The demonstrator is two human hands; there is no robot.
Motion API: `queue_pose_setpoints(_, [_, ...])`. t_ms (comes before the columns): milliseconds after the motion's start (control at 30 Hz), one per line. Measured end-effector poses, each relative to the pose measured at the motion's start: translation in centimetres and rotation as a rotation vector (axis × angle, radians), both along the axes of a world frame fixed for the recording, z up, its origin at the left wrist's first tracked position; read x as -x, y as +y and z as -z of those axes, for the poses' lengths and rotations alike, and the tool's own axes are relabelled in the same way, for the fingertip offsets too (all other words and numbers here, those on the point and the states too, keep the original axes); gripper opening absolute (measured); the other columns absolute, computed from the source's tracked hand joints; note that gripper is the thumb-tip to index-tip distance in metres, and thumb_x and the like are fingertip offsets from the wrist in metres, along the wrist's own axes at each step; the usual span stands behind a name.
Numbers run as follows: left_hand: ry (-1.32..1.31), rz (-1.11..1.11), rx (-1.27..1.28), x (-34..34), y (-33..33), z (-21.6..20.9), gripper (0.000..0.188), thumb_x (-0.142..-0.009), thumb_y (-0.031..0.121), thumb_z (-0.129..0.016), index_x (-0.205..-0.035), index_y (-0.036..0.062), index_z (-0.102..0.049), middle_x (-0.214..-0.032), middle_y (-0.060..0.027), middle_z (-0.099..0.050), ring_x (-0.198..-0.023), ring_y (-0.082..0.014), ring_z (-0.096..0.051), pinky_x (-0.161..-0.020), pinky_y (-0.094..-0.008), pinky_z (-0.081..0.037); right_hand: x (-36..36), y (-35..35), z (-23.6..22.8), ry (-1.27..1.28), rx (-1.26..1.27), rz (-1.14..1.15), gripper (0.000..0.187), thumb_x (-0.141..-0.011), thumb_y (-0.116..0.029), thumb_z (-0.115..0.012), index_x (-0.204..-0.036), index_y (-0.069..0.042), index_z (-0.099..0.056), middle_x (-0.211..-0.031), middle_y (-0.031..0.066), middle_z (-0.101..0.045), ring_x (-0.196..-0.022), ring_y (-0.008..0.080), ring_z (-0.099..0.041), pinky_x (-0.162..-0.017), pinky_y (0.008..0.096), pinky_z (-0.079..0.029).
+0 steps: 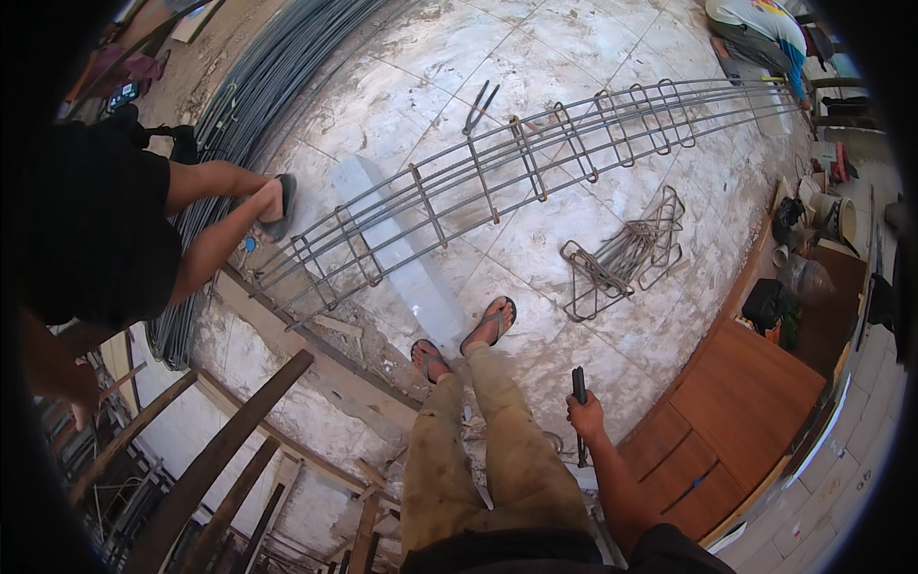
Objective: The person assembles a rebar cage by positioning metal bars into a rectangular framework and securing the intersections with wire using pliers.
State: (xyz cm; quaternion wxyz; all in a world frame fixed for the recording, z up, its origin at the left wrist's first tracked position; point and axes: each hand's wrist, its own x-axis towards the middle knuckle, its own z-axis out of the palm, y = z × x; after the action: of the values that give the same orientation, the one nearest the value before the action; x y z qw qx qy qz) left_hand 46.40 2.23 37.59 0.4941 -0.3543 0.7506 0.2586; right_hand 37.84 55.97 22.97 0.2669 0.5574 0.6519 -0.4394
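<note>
Head view: tool (579, 383) is being gripped in the right hand (585, 417), beside the right leg (524, 445); state of left hand cannot be told. Block (406, 260) is being spanned by rebar cage (483, 182); piled stirrups (620, 256) are being borne by floor (717, 225).

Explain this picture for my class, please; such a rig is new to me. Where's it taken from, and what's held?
No robot here: a person works bare-handed. A fisheye camera on their head looks down and bends straight edges. Their right hand wraps its fingers around a dark, narrow tool; the left hand is out of view. On the tiled floor lie a pile of bent metal loops, a tool with two long handles and a pale block; a metal-bar cage stretches across.
</note>
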Motion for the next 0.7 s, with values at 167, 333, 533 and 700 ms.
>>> queue_pose_setpoints(167, [0.163,-0.306,0.025,8.0,-0.7,2.0,0.034,-0.095,0.018,-0.074,-0.125,0.0022,-0.071,-0.09,-0.008,-0.075,-0.055,-0.0108,-0.06,-0.051,-0.0295,-0.048,-0.4,-0.5,1.0,-0.021,-0.017,-0.023,0.027,-0.093,-0.025,-0.07,-0.096,0.001,-0.065,-0.072,0.0099,-0.067,-0.06,0.0205,-0.068,-0.06,0.0373,-0.055])
queue_pose_setpoints(333, [0.334,-0.433,-0.18,20.9,5.2,3.2,0.035,-0.1,0.027,-0.072,-0.128,0.0054,-0.07,-0.087,-0.0048,-0.07,-0.047,-0.0049,-0.045,-0.043,-0.0238,-0.035,-1.0,-1.5,1.0,-0.011,-0.022,-0.018,0.027,-0.092,-0.025,-0.071,-0.096,0.001,-0.065,-0.071,0.0104,-0.067,-0.059,0.0213,-0.068,-0.06,0.0375,-0.055])
queue_pose_setpoints(533, [0.453,-0.438,-0.248,24.2,8.2,12.2,0.032,-0.098,0.022,-0.074,-0.126,0.0063,-0.073,-0.084,-0.0026,-0.07,-0.057,-0.0055,-0.051,-0.05,-0.0242,-0.041,-1.0,-1.3,4.1,-0.002,-0.099,-0.139,0.026,-0.092,-0.024,-0.07,-0.096,0.001,-0.064,-0.071,0.0102,-0.067,-0.057,0.0204,-0.068,-0.055,0.036,-0.054])
queue_pose_setpoints(700, [0.797,-0.324,-0.13,30.4,10.2,23.4,0.035,-0.095,0.024,-0.077,-0.124,0.0046,-0.074,-0.088,-0.0036,-0.068,-0.073,-0.01,-0.058,-0.068,-0.0269,-0.048,1.9,0.1,12.9,0.024,-0.116,-0.243,0.027,-0.093,-0.025,-0.069,-0.097,0.001,-0.063,-0.073,0.0099,-0.067,-0.057,0.0195,-0.068,-0.054,0.0355,-0.054])
